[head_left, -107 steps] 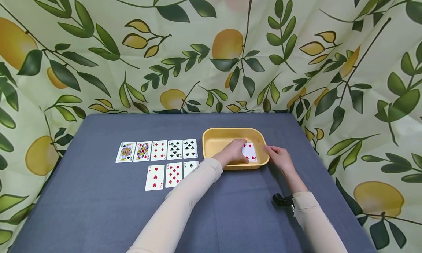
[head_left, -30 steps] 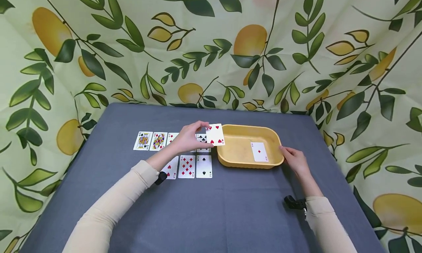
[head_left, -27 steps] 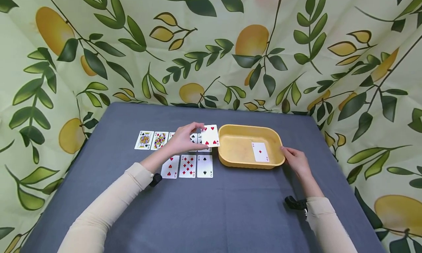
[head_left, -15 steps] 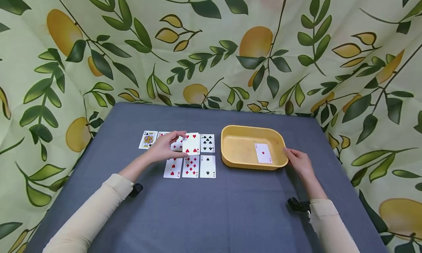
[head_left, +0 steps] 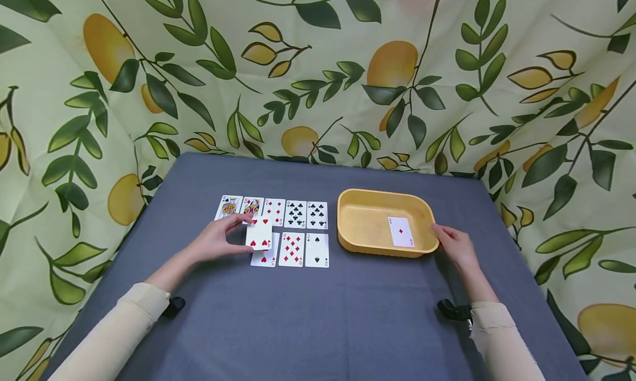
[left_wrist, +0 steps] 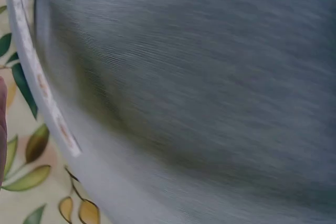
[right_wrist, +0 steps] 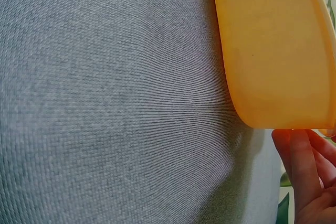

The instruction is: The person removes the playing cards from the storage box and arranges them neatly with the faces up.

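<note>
My left hand [head_left: 213, 241] pinches a four of hearts playing card [head_left: 259, 235] between thumb and fingers in the head view. That card overlaps the three of hearts [head_left: 265, 258] and hides part of it; whether they touch I cannot tell. The left wrist view is blurred, with only a sliver of the hand at its left edge. My right hand [head_left: 456, 248] pinches the right end of a yellow plastic tray [head_left: 367, 243]. In the right wrist view its fingers [right_wrist: 302, 156] meet the tray's end wall. An ace of diamonds [head_left: 401, 232] lies face up inside the tray.
On the blue-grey tablecloth, the upper row has a king [head_left: 229, 206], a queen [head_left: 252, 205], a six of diamonds [head_left: 274, 211], an eight of clubs [head_left: 295, 214] and a seven of clubs [head_left: 317, 215]. Below are an eight of diamonds [head_left: 291, 249] and a two of spades [head_left: 317, 250].
My left hand has taken the four of hearts out of the tray and carried it left over the rows to the lower row's left end. The right hand stays at the tray's end.
</note>
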{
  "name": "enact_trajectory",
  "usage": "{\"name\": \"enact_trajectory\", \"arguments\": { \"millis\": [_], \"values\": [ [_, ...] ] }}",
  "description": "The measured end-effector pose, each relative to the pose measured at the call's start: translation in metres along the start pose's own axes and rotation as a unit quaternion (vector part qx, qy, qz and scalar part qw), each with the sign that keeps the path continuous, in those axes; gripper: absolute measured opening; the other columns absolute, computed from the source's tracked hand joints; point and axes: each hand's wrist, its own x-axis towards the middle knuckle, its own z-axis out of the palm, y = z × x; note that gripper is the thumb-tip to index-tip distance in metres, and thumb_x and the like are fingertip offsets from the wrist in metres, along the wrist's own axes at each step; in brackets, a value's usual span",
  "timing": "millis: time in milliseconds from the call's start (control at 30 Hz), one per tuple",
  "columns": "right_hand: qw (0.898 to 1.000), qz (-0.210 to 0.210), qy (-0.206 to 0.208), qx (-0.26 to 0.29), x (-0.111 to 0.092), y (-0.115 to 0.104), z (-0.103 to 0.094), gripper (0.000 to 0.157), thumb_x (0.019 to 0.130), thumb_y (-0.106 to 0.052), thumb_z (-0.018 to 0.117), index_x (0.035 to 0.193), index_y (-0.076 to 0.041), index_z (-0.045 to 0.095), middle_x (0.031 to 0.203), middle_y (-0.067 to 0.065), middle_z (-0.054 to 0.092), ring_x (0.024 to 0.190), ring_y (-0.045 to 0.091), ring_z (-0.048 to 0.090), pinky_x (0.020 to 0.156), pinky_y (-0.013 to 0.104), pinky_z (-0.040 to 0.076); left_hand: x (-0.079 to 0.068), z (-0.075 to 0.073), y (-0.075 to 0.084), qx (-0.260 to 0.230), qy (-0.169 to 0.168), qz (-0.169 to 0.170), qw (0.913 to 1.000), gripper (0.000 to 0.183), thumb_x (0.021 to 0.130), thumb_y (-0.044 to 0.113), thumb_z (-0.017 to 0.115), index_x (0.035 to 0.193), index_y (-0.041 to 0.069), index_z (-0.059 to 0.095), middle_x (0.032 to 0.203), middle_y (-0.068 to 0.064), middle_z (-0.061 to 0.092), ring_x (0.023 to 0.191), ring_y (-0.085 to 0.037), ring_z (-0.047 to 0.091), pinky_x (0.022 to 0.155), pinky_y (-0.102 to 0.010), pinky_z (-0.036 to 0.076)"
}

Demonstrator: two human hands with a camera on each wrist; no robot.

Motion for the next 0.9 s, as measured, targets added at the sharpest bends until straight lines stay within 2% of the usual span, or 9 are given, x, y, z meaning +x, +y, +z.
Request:
{"name": "enact_trajectory", "arguments": {
  "millis": [133,267,500,633,700,900],
  "values": [
    [1.0,0.002,0.003,0.001,0.0,0.0,0.0,0.07,0.098,-0.053,0.048,0.137,0.005,0.052,0.118,0.02,0.06,0.079,0.008,0.053,0.065,0.019,0.049,-0.014,-0.004,-0.007,-0.011,0.002,-0.011,0.9999,0.055,0.069,0.01,0.089,0.114,-0.002,0.059,0.134,-0.023,0.056,0.127,-0.038,0.049,0.105,-0.035,0.039],
    [1.0,0.008,0.003,-0.001,0.0,0.0,0.0,0.071,0.098,-0.054,0.048,0.137,0.005,0.052,0.118,0.02,0.06,0.079,0.009,0.053,0.067,0.021,0.05,-0.026,-0.008,-0.013,-0.01,0.003,-0.028,0.9996,0.056,0.07,0.012,0.089,0.116,-0.002,0.059,0.133,-0.022,0.056,0.127,-0.034,0.049,0.105,-0.03,0.038],
    [1.0,0.003,-0.005,0.007,-0.001,0.0,0.0,0.072,0.097,-0.054,0.047,0.138,0.006,0.05,0.126,0.024,0.058,0.078,0.001,0.054,0.069,0.02,0.052,-0.04,-0.016,-0.02,0.002,-0.002,-0.038,0.9993,0.055,0.071,0.016,0.088,0.116,0.003,0.06,0.136,-0.02,0.054,0.13,-0.018,0.047,0.105,-0.021,0.036],
    [1.0,-0.001,-0.005,0.005,0.0,0.0,-0.001,0.073,0.097,-0.054,0.048,0.137,0.006,0.051,0.12,0.022,0.06,0.077,0.002,0.054,0.068,0.021,0.051,-0.044,-0.018,-0.023,0.014,-0.009,-0.035,0.9993,0.055,0.072,0.019,0.088,0.116,0.004,0.06,0.139,-0.02,0.053,0.131,-0.013,0.046,0.104,-0.015,0.034],
    [1.0,0.0,-0.003,0.003,0.0,0.0,-0.001,0.072,0.097,-0.054,0.048,0.137,0.006,0.052,0.116,0.019,0.062,0.076,0.004,0.054,0.067,0.021,0.05,-0.044,-0.018,-0.024,0.018,-0.014,-0.034,0.9992,0.055,0.072,0.021,0.088,0.117,0.005,0.06,0.139,-0.018,0.053,0.131,-0.014,0.046,0.104,-0.014,0.034],
    [1.0,0.002,0.002,0.002,0.0,0.0,-0.001,0.07,0.097,-0.053,0.048,0.135,0.006,0.053,0.105,0.011,0.064,0.075,0.006,0.054,0.065,0.021,0.05,-0.045,-0.017,-0.028,0.044,-0.035,-0.031,0.9979,0.056,0.073,0.025,0.088,0.118,0.006,0.061,0.138,-0.016,0.055,0.129,-0.031,0.049,0.103,-0.011,0.033]
  ]
}}
